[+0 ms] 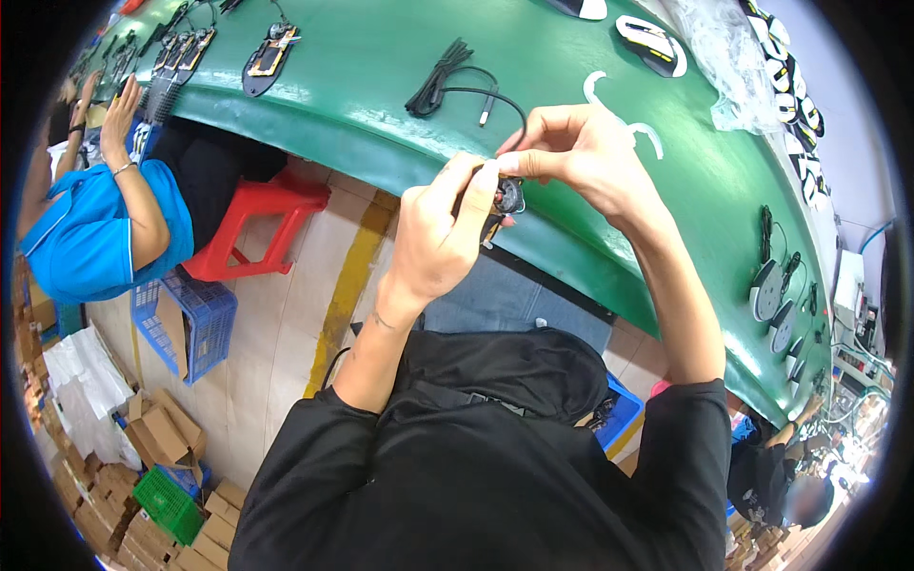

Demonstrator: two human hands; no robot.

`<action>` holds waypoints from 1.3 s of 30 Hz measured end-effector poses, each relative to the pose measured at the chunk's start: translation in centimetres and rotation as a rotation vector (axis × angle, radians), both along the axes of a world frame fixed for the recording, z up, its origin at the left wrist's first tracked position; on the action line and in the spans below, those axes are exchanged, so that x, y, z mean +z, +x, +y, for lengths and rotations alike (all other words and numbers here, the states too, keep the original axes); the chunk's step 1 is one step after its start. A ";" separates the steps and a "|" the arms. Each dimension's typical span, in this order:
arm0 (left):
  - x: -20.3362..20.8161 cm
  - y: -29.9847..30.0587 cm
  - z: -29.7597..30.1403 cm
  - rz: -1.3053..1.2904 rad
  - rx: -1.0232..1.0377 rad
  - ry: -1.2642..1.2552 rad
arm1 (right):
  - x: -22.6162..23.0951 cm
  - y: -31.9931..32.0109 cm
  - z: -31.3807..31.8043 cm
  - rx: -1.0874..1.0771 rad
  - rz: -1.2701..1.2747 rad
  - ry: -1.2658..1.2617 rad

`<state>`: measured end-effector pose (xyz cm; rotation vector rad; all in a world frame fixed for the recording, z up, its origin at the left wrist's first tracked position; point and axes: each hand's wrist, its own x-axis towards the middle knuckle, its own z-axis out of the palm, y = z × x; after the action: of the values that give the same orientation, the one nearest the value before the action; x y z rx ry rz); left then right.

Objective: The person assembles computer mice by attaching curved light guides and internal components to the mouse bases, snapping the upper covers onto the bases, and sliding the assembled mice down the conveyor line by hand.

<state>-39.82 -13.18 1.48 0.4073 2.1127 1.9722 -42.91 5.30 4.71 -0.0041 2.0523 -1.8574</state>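
A partly assembled computer mouse, with its dark inner parts bare, is held just off the near edge of the green table. My left hand is closed around its left side and covers most of it. At its upper end, my right hand pinches the black cable, thumb and fingertips close against my left thumb. The cable arcs back to a bundled coil on the table, where its metal plug lies. The exact spot under my fingertips is hidden.
White curved strips and a black-and-white mouse shell lie beyond my right hand. An open mouse base lies further left. Grey mouse parts with cables line the right side. A co-worker in blue sits by a red stool.
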 end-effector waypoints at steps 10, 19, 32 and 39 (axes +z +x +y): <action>-0.9 0.0 -0.3 -0.360 -0.010 0.357 | 0.2 -0.1 -0.1 0.035 -0.038 0.077; -0.2 0.0 0.3 -0.176 -0.040 0.045 | 2.6 -0.4 -0.1 0.205 0.329 0.597; -1.7 -0.9 0.2 -0.399 -0.041 0.300 | -1.5 -0.3 1.2 0.075 0.012 0.282; -1.3 -1.7 -0.4 -0.596 -0.050 0.610 | -2.9 -3.8 6.9 -0.380 0.387 1.107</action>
<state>-41.50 -13.58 0.21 -0.0469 1.1244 2.3043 -46.67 12.25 1.79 0.3540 3.2546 -0.6456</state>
